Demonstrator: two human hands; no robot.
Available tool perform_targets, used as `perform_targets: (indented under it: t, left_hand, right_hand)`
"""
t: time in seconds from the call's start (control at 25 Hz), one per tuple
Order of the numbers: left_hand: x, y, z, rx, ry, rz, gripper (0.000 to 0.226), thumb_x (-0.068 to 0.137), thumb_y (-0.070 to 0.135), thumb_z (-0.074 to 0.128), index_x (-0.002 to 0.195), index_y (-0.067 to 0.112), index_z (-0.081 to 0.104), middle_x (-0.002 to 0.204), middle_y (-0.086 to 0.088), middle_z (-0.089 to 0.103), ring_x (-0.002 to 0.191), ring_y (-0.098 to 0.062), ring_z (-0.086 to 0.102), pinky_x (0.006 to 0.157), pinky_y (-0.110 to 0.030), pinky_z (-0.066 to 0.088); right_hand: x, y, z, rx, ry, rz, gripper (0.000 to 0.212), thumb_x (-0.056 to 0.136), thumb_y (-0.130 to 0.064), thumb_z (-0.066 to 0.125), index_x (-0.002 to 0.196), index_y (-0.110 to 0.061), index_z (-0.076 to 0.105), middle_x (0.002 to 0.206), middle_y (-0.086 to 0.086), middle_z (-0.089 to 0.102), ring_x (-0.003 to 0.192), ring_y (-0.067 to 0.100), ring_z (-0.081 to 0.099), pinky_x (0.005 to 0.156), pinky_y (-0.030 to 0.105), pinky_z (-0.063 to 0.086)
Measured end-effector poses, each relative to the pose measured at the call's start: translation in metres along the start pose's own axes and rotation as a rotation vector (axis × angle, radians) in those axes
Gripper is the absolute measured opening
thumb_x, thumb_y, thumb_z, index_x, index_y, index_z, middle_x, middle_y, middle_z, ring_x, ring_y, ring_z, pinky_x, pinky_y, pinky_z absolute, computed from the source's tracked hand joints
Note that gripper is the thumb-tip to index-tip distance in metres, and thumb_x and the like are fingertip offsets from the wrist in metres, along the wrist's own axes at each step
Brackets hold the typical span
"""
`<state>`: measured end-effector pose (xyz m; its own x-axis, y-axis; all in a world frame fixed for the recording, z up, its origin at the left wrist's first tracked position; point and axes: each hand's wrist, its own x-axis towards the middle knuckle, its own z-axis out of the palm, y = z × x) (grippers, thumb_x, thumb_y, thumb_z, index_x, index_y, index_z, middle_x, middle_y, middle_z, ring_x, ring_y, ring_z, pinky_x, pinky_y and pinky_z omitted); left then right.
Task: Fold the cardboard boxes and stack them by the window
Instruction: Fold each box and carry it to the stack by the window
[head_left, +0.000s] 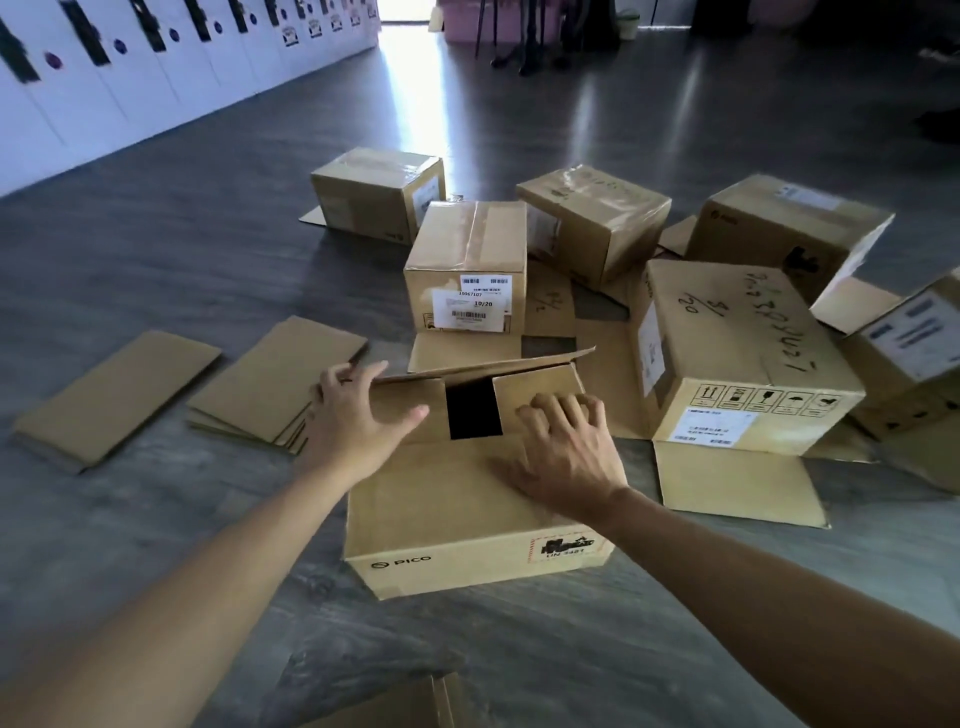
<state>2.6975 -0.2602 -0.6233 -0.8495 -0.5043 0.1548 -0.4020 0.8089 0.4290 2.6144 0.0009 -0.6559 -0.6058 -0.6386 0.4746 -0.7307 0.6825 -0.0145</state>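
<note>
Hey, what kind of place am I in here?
Probably a storeroom or office back room: a row of white cabinets along the wall, a bare grey floor, and taped shipping boxes with barcode labels.

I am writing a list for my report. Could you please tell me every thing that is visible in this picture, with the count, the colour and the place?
PICO box: one, brown, on the floor in front, top flaps partly closed, both hands on it.
Other boxes: about six, brown, standing behind and to the right of it, some with white labels.
Flat cardboard stacks: two, brown, on the floor to the left.
Cabinets: a row, white, along the far left wall.
Floor: grey wood pattern.
Pink bin: one, at the far end.
Left hand: open, at the box's left flap.
Right hand: open, pressing the right flap.
</note>
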Motion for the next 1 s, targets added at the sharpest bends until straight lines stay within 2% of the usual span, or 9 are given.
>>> perform_targets:
  t: [0.12, 0.24, 0.32, 0.4, 0.52, 0.68, 0.8, 0.92, 1.0]
  left_hand:
    - [-0.026, -0.002, 0.006, 0.249, -0.095, 0.065, 0.084, 0.075, 0.090, 0.033, 0.141, 0.040, 0.044, 0.160, -0.006, 0.020, 0.143, -0.034, 0.023, 0.111, -0.054, 0.030]
    - [-0.046, -0.001, 0.016, 0.370, -0.254, 0.143, 0.105, 0.067, 0.094, -0.004, 0.156, 0.042, 0.017, 0.167, -0.009, 0.000, 0.153, -0.032, -0.001, 0.121, -0.056, 0.007]
    - [-0.055, -0.001, 0.023, 0.402, -0.346, 0.149, 0.105, 0.067, 0.091, -0.009, 0.158, 0.039, 0.000, 0.167, -0.009, -0.009, 0.153, -0.031, -0.012, 0.122, -0.057, -0.003]
    - [-0.063, -0.001, 0.028, 0.406, -0.415, 0.134, 0.099, 0.074, 0.087, -0.005, 0.158, 0.036, -0.009, 0.166, -0.008, -0.017, 0.151, -0.030, -0.020, 0.121, -0.057, -0.007]
    - [-0.066, -0.004, 0.031, 0.396, -0.423, 0.134, 0.091, 0.082, 0.083, 0.001, 0.158, 0.034, -0.013, 0.165, -0.008, -0.021, 0.151, -0.029, -0.023, 0.122, -0.054, -0.007]
    - [-0.065, -0.005, 0.032, 0.368, -0.363, 0.136, 0.085, 0.087, 0.081, 0.008, 0.159, 0.037, -0.002, 0.167, -0.007, -0.012, 0.153, -0.027, -0.015, 0.123, -0.053, -0.002]
    - [-0.062, -0.007, 0.033, 0.326, -0.255, 0.108, 0.069, 0.093, 0.074, 0.021, 0.154, 0.040, 0.022, 0.166, -0.010, 0.009, 0.153, -0.029, 0.004, 0.120, -0.054, 0.015]
    - [-0.052, -0.007, 0.033, 0.306, -0.132, 0.055, 0.058, 0.093, 0.071, 0.033, 0.136, 0.033, 0.043, 0.145, -0.010, 0.038, 0.135, -0.030, 0.036, 0.101, -0.047, 0.042]
    - [-0.046, -0.008, 0.033, 0.247, -0.075, 0.000, 0.052, 0.093, 0.068, 0.041, 0.124, 0.027, 0.048, 0.131, -0.008, 0.045, 0.120, -0.028, 0.046, 0.088, -0.042, 0.049]
  right_hand:
    - [0.004, 0.004, -0.004, -0.001, 0.076, 0.001, 0.071, 0.085, -0.069, 0.053, 0.130, -0.014, 0.051, 0.132, 0.014, 0.051, 0.119, 0.032, 0.047, 0.097, 0.053, 0.038]
    - [0.006, 0.010, -0.004, 0.014, -0.109, 0.087, 0.082, 0.083, -0.066, 0.052, 0.147, -0.018, 0.035, 0.155, 0.012, 0.033, 0.141, 0.032, 0.032, 0.109, 0.054, 0.030]
    - [0.002, 0.015, 0.003, 0.029, -0.330, 0.148, 0.084, 0.088, -0.071, 0.038, 0.155, -0.025, 0.018, 0.165, 0.007, 0.014, 0.152, 0.029, 0.011, 0.118, 0.054, 0.015]
    - [-0.003, 0.018, 0.011, 0.047, -0.506, 0.174, 0.081, 0.092, -0.073, 0.025, 0.158, -0.031, 0.009, 0.167, 0.002, 0.001, 0.153, 0.023, -0.004, 0.122, 0.052, 0.004]
    - [-0.005, 0.020, 0.014, 0.064, -0.569, 0.186, 0.079, 0.093, -0.074, 0.020, 0.159, -0.032, 0.006, 0.167, -0.002, -0.006, 0.153, 0.020, -0.010, 0.123, 0.049, 0.003]
    - [-0.006, 0.022, 0.015, 0.076, -0.550, 0.186, 0.078, 0.094, -0.074, 0.020, 0.159, -0.034, 0.006, 0.167, -0.003, -0.005, 0.153, 0.019, -0.008, 0.123, 0.047, 0.006]
    - [-0.005, 0.023, 0.017, 0.108, -0.492, 0.210, 0.071, 0.095, -0.069, 0.028, 0.156, -0.034, 0.024, 0.166, -0.004, 0.011, 0.152, 0.019, 0.004, 0.118, 0.049, 0.018]
    - [0.001, 0.025, 0.015, 0.110, -0.362, 0.267, 0.056, 0.096, -0.061, 0.042, 0.143, -0.031, 0.048, 0.151, 0.000, 0.038, 0.138, 0.024, 0.029, 0.106, 0.047, 0.030]
    - [0.003, 0.028, 0.014, 0.089, -0.299, 0.386, 0.056, 0.094, -0.061, 0.047, 0.138, -0.027, 0.051, 0.144, 0.003, 0.044, 0.131, 0.027, 0.036, 0.102, 0.047, 0.033]
